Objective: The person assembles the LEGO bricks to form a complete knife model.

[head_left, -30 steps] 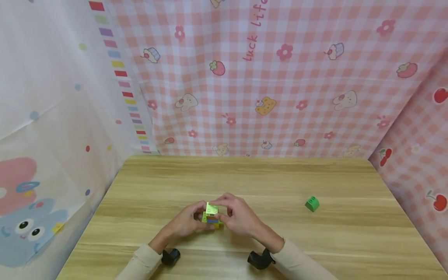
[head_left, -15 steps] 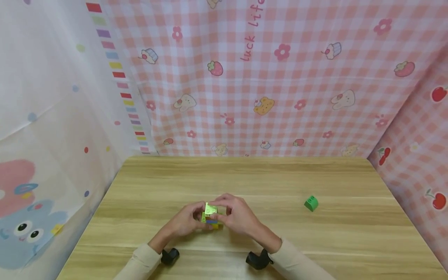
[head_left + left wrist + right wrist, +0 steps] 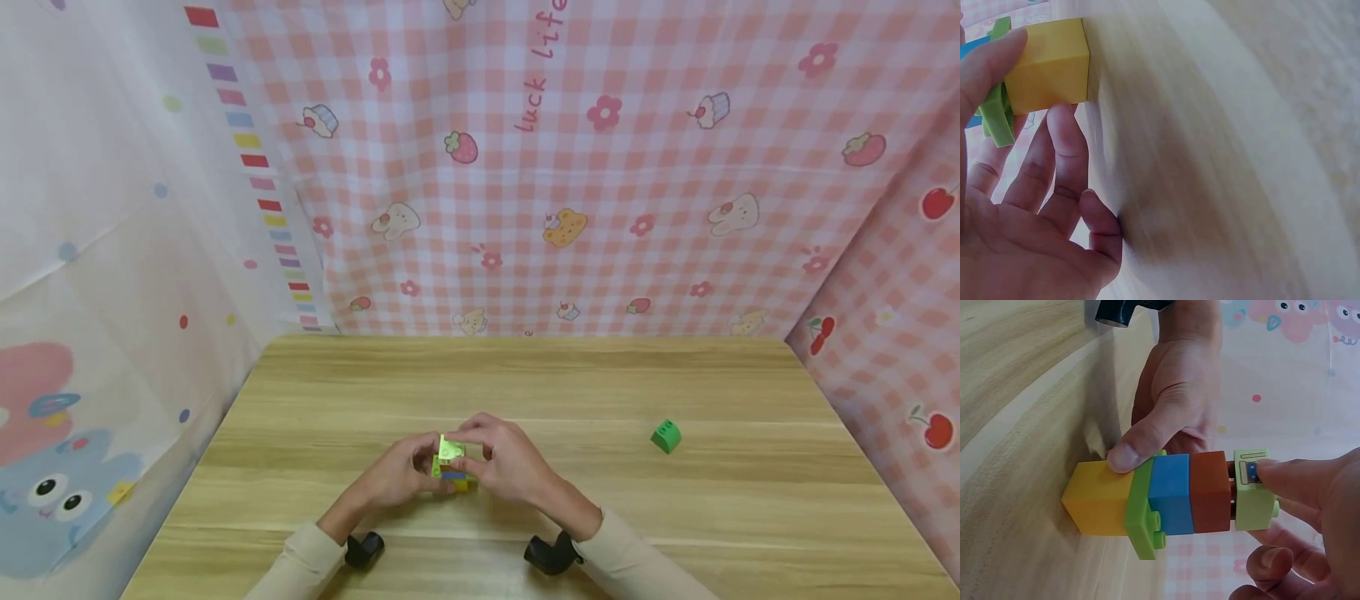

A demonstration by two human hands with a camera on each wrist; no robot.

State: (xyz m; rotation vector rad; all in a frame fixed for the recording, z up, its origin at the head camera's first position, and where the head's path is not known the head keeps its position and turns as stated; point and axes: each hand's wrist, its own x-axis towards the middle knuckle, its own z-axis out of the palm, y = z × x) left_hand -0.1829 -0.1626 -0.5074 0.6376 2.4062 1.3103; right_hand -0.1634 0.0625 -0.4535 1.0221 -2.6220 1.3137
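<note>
A small tower of toy building bricks is held between both hands. In the right wrist view its yellow brick (image 3: 1097, 500) is lowest, followed by a green plate (image 3: 1140, 519), a blue brick (image 3: 1171, 494), a brown brick (image 3: 1211, 494) and a light green printed brick (image 3: 1252, 509). Studs show in a narrow gap under the light green brick. My left hand (image 3: 397, 473) grips the yellow brick, its thumb also reaching the green plate. My right hand (image 3: 513, 462) pinches the light green brick at the top. Whether the tower touches the table cannot be told.
A green brick with a curved top (image 3: 666, 436) lies to the right on the wooden table (image 3: 525, 375). Black devices hang at both wrists, the left device (image 3: 365, 550) and the right device (image 3: 551, 554). Patterned cloth (image 3: 510, 192) rises behind the table and at both sides.
Both hands keep their hold on the tower and hardly move. The head view has shifted slightly, so the loose green brick appears a little further left.
</note>
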